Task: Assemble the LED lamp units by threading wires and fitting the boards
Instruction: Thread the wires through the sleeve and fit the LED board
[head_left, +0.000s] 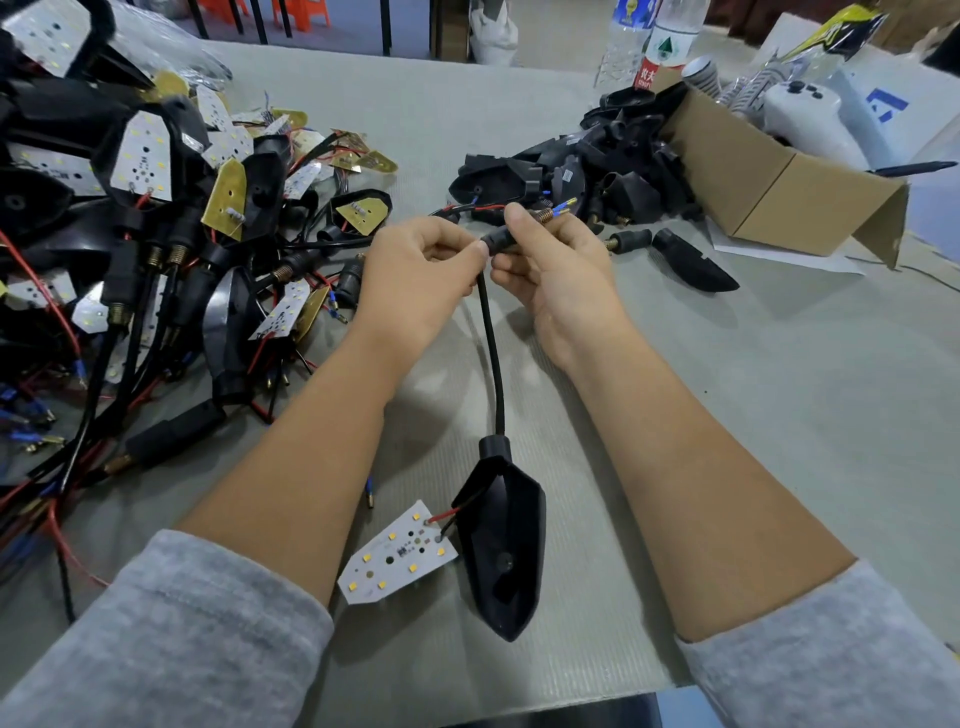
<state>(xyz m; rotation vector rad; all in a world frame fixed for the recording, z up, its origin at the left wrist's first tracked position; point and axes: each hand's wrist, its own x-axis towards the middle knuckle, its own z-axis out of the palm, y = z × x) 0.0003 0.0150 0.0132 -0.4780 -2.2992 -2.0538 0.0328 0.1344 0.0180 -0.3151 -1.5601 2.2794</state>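
Note:
A black lamp housing (506, 551) lies on the grey table (753, 415) between my forearms. Beside it lies a white LED board (397, 558), joined to it by a red and a black wire. A black cable (493, 353) runs from the housing up to my hands. My left hand (421, 270) pinches the cable's upper end. My right hand (556, 260) grips a black stem connector (498, 241) with a brass threaded end and blue-tipped wires (561, 209) sticking out past my fingers.
A big heap of wired lamp units and boards (156, 218) fills the left side. Empty black housings (587, 176) are piled at the back right, next to a cardboard box (769, 182). Water bottles (660, 41) stand behind. A loose housing (691, 260) lies right of my hands.

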